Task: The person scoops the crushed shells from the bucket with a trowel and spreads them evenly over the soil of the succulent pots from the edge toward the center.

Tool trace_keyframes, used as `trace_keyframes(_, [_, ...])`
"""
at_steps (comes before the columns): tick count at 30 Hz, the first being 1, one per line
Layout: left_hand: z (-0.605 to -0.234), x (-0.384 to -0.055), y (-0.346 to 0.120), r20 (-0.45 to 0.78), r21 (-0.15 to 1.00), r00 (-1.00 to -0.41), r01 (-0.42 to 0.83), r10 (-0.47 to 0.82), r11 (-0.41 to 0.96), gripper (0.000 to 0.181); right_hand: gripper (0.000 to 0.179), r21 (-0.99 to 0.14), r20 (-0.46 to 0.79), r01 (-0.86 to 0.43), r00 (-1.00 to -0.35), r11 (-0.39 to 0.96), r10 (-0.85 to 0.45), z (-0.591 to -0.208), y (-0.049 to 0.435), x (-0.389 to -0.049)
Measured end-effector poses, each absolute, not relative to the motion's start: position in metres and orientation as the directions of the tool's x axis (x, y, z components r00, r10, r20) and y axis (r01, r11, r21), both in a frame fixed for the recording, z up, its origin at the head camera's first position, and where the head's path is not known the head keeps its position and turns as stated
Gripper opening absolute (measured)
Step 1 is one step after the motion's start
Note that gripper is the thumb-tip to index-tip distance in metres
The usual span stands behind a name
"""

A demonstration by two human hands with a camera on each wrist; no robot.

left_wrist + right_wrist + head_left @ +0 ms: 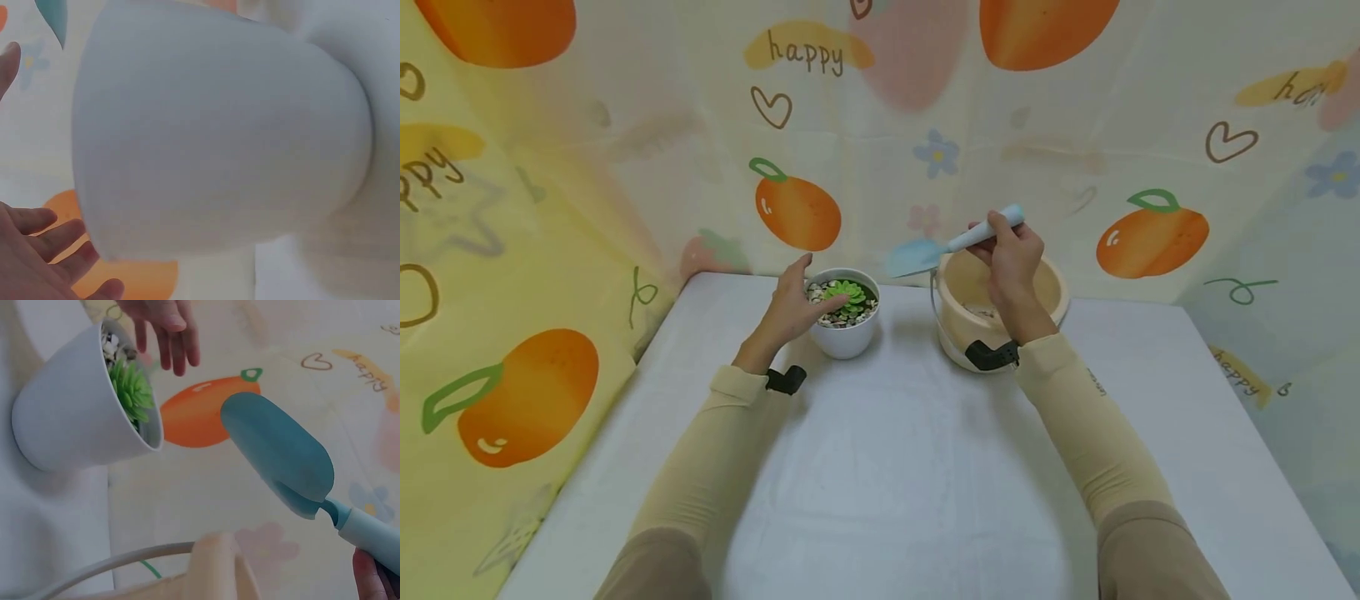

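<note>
A white pot (844,340) holds pebbles and a green succulent (847,296) at the back of the table. My left hand (790,307) is at the pot's left side, fingers spread, thumb reaching over the rim; in the left wrist view the fingers (53,240) lie beside the rim. A light blue trowel (917,257) is gripped by its handle in my right hand (1017,265), above a beige bucket (958,321). The blade points left toward the pot, and nothing shows on it in the right wrist view. Some small bits lie at the bucket's bottom.
A white cloth (895,483) covers the table. Behind it hangs a printed curtain (685,183) with oranges and hearts, close to the pot and bucket. The bucket's thin handle (934,300) hangs down its left side.
</note>
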State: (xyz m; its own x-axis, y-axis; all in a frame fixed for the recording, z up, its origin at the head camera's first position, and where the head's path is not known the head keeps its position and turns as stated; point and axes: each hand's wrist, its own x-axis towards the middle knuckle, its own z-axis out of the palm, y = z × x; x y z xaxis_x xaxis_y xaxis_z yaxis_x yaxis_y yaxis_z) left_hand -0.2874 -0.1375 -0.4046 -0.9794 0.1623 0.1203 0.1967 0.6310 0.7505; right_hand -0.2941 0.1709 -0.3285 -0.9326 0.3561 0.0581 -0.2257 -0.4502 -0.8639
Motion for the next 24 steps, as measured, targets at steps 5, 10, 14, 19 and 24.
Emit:
trace_keyframes(5, [-0.403, -0.288, -0.128, 0.179, 0.771, -0.968, 0.249, 0.175, 0.586, 0.095, 0.010, -0.839, 0.063, -0.248, -0.928, -0.484, 0.367, -0.326, 0.181, -0.297])
trace_keyframes(10, [-0.402, -0.286, -0.116, 0.220, 0.789, -0.956, 0.291, 0.193, 0.541, 0.092, 0.011, -0.820, 0.054, -0.260, -0.922, -0.509, 0.385, -0.324, 0.195, -0.297])
trace_keyframes(14, [-0.400, -0.287, -0.110, 0.255, 0.784, -0.945, 0.327, 0.205, 0.528, 0.093, 0.011, -0.834, 0.062, -0.264, -0.917, -0.485, 0.394, -0.323, 0.204, -0.296])
trace_keyframes(19, [-0.397, -0.287, -0.106, 0.277, 0.773, -0.934, 0.355, 0.224, 0.526, 0.093, 0.011, -0.841, 0.057, -0.262, -0.913, -0.473, 0.403, -0.323, 0.215, -0.294])
trace_keyframes(24, [-0.394, -0.284, -0.100, 0.287, 0.774, -0.924, 0.378, 0.250, 0.508, 0.092, 0.011, -0.830, 0.042, -0.269, -0.904, -0.488, 0.426, -0.323, 0.226, -0.294])
